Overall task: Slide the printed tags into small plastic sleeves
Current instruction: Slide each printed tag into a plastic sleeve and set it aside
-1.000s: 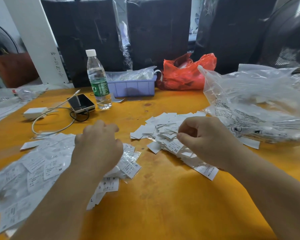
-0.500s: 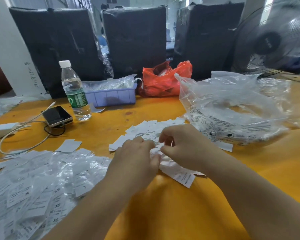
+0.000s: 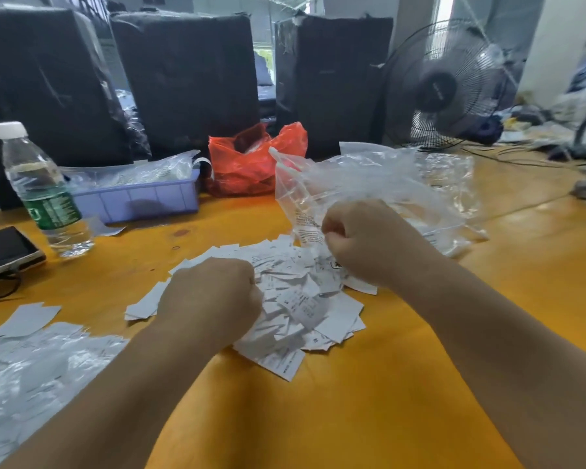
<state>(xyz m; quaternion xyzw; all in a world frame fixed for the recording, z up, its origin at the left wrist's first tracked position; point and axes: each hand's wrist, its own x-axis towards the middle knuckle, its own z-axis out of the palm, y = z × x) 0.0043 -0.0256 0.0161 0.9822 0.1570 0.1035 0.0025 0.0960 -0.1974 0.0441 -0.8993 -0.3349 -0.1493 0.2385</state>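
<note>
A heap of white printed tags (image 3: pixel 298 299) lies mid-table on the orange tabletop (image 3: pixel 335 418). My left hand (image 3: pixel 214 296) is curled into a fist at the heap's left side, its fingers dug in among the tags and hidden from view. My right hand (image 3: pixel 369 242) is curled at the heap's far right and grips the printed lower edge of a large clear plastic bag (image 3: pixel 369 184), which stands raised and crumpled behind it. A spread of small plastic sleeves holding tags (image 3: pixel 31 374) covers the near-left table.
At the far left are a water bottle (image 3: pixel 44 198) and a phone (image 3: pixel 4 252). A purple tray (image 3: pixel 136 201) and a red bag (image 3: pixel 251 164) sit behind the heap. Black wrapped blocks (image 3: pixel 183 79) line the back. A fan (image 3: pixel 444 86) stands at the right.
My left hand crossed from the sleeve pile to the tag heap. My right hand moved from the heap's middle to the clear bag's edge, and the bag rose. The view swung right.
</note>
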